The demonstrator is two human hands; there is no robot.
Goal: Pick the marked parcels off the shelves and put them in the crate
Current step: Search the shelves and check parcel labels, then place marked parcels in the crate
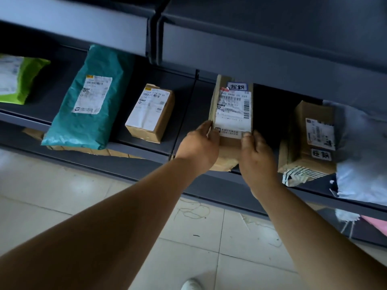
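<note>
From the head view, you are mid-pick: both hands are on the marked box (231, 109), a tall cardboard parcel standing on the dark shelf (146, 146). Your left hand (199, 147) grips its lower left edge, fingers curled round the corner; your right hand (256, 152) pinches the lower right edge, thumb on the label face. The box stands roughly upright, leaning back a little, its long axis running up and down the frame. The label faces you, and the blue-bordered handwritten tag (237, 86) sits at the top end.

To the left of that box stands a smaller brown box (151, 114), apart from it, and further left a teal mailer (90, 97) overhangs the shelf edge. To its right, a second tagged box (314, 135) lies just beside a grey poly bag (362, 151).

No crate is in view. The next move, as I judge it, calls for drawing the box straight towards you, clear of the shelf lip, then turning to find the crate.
</note>
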